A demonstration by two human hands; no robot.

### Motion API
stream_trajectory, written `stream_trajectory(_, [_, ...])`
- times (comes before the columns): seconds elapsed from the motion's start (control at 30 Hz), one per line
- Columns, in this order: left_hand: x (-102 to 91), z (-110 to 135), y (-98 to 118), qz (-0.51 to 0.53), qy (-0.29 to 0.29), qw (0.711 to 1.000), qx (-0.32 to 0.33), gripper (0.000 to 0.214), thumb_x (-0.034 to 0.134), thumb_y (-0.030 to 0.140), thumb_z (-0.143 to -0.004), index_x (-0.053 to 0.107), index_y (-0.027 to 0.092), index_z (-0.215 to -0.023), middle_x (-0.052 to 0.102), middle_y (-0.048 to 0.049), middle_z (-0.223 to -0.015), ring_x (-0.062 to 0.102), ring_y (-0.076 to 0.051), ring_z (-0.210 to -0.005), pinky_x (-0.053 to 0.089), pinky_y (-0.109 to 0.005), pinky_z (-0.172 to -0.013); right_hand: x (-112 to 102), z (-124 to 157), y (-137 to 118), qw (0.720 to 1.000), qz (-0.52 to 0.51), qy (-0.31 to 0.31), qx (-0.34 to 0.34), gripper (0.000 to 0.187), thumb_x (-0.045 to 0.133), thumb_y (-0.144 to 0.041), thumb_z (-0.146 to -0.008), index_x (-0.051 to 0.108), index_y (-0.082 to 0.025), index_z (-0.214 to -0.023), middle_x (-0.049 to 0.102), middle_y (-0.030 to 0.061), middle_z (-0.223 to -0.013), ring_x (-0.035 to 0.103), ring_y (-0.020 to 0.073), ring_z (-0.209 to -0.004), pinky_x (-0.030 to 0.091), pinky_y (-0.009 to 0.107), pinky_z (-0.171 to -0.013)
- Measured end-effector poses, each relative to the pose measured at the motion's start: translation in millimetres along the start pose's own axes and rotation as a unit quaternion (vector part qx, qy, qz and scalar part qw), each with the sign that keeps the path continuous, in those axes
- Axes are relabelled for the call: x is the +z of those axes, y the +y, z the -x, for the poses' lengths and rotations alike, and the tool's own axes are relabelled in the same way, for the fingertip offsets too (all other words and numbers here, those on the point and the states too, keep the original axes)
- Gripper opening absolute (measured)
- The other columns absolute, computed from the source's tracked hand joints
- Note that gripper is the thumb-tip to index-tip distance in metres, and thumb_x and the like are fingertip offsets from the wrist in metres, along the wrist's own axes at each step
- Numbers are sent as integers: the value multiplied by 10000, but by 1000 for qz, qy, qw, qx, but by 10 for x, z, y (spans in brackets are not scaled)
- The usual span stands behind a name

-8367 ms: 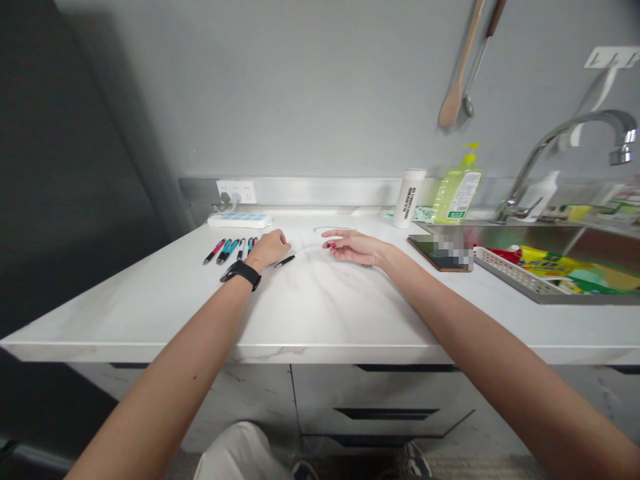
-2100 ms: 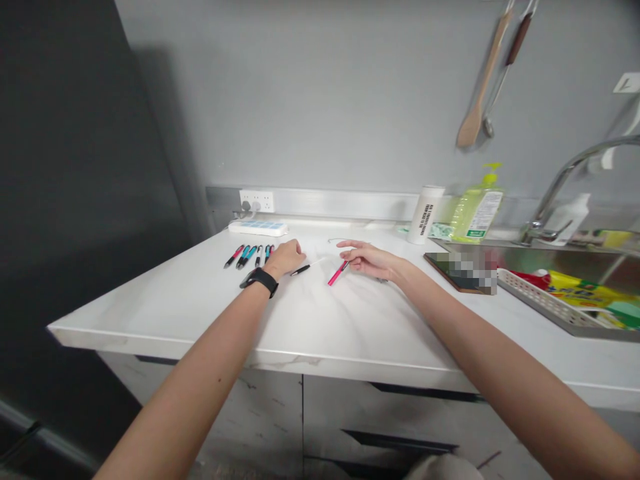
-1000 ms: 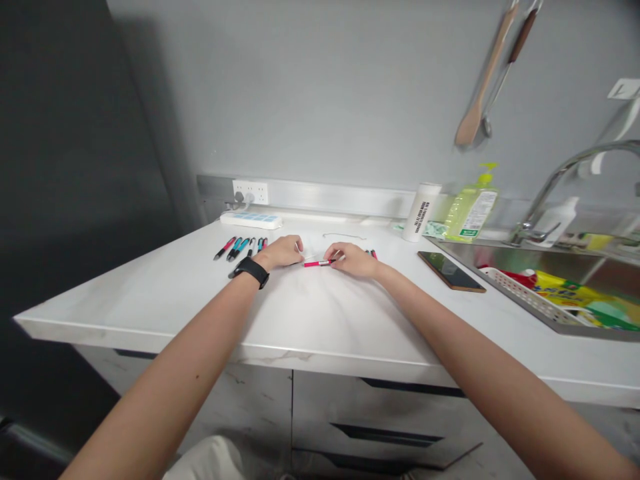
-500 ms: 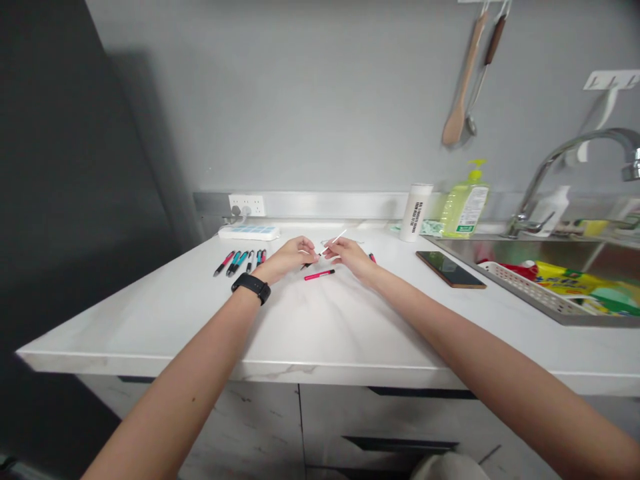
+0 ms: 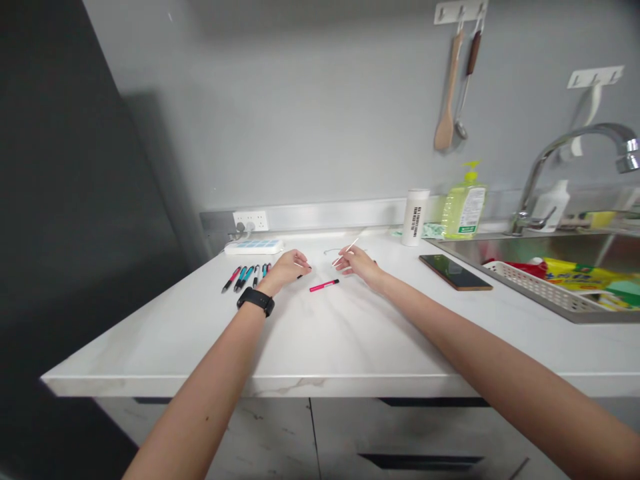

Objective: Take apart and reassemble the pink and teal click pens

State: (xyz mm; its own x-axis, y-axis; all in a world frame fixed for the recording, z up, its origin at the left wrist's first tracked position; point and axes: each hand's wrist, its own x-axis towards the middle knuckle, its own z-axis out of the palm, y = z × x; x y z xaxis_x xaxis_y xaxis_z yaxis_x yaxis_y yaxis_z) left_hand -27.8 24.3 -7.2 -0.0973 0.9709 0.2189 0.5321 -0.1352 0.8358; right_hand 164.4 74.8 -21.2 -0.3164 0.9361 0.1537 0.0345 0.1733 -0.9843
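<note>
The work looks partway along: a pen lies in parts, with its thin white rod (image 5: 352,245), probably the refill, out and apart from the pink pen barrel (image 5: 323,287). That barrel rests on the worktop (image 5: 280,347) between and in front of the hands; the two pieces are not joined. To the left, a row of pens (image 5: 241,277) lies beside the left wrist, partly hidden by it; those that show look whole, though whether any has been handled cannot be told.

The right hand (image 5: 361,267) pinches the rod between thumb and fingers, tilted upward. The left hand (image 5: 288,269) is half curled, a small dark piece (image 5: 301,276) just under its fingertips; whether it grips anything is unclear.

Of the containers, the pump bottle (image 5: 464,210) holds yellow-green liquid, while the white bottle (image 5: 415,219) is opaque, hiding its contents. Bright packets (image 5: 575,272) sit in or behind the perforated tray (image 5: 550,293) at the sink (image 5: 570,251); which, I cannot tell.
</note>
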Motion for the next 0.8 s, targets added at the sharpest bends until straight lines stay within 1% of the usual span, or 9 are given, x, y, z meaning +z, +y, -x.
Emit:
stream_trajectory(0.07, [-11,17,6,-42,-12,998,39,224,595,76,-611,466,180,-761,633,-10,-737,600,-125,-667,462,-254,-643,-24,-46,54,996,75,1,-51,64,399,-195,-852,462,-197,-848,623,13,-759,585,114,-641,448,229,-582])
stream_trajectory(0.13, [-14,39,15,-88,-44,991,91,217,566,61,-621,458,189,-759,642,-6,-714,613,-133,-685,472,-267,-682,-56,-71,96,973,179,-12,-144,125,372,-172,-869,496,-188,-871,611,23,-807,579,120,-696,453,257,-664])
stream_trajectory(0.2, [-11,57,22,-123,-86,980,134,203,552,64,-631,464,196,-759,650,-2,-710,621,-138,-694,476,-274,-699,-88,-68,117,931,278,-32,-234,194,350,-129,-877,538,-173,-895,605,43,-861,574,133,-790,434,281,-768])
stream_trajectory(0.23, [-9,63,24,-135,-103,975,146,197,550,65,-631,469,197,-753,653,-1,-708,623,-140,-699,477,-276,-703,-103,-58,121,908,319,-41,-266,223,344,-113,-880,559,-166,-906,601,56,-890,568,141,-837,418,288,-809])
stream_trajectory(0.3, [-5,66,25,-152,-122,968,158,196,550,64,-622,475,198,-744,656,0,-708,626,-144,-706,480,-278,-704,-128,-32,121,871,388,-56,-298,257,348,-108,-889,597,-157,-933,585,81,-946,557,155,-890,397,290,-846])
stream_trajectory(0.37, [-4,62,27,-159,-124,965,167,209,543,57,-614,479,199,-753,659,-6,-728,626,-149,-722,480,-282,-708,-151,-15,122,847,433,-70,-299,279,358,-115,-897,623,-158,-972,564,94,-987,560,155,-883,395,279,-843])
stream_trajectory(0.57, [-16,44,37,-182,-98,958,201,240,513,44,-603,486,196,-786,625,-18,-779,600,-155,-766,471,-291,-748,-246,-73,170,813,506,-110,-268,287,412,-118,-883,664,-169,-1009,552,115,-1007,579,167,-844,405,274,-810])
stream_trajectory(0.7, [-22,41,29,-207,-60,957,196,232,544,96,-619,487,203,-817,592,-11,-807,580,-153,-777,467,-283,-739,-312,-131,213,800,520,-152,-258,261,457,-123,-863,688,-177,-973,583,115,-975,579,190,-895,406,277,-817])
stream_trajectory(0.8, [-24,53,34,-229,-38,955,182,247,533,116,-627,486,203,-853,574,-13,-845,573,-146,-773,464,-272,-719,-338,-156,231,803,515,-161,-253,299,454,-57,-828,694,-182,-954,601,109,-992,578,190,-921,409,272,-820])
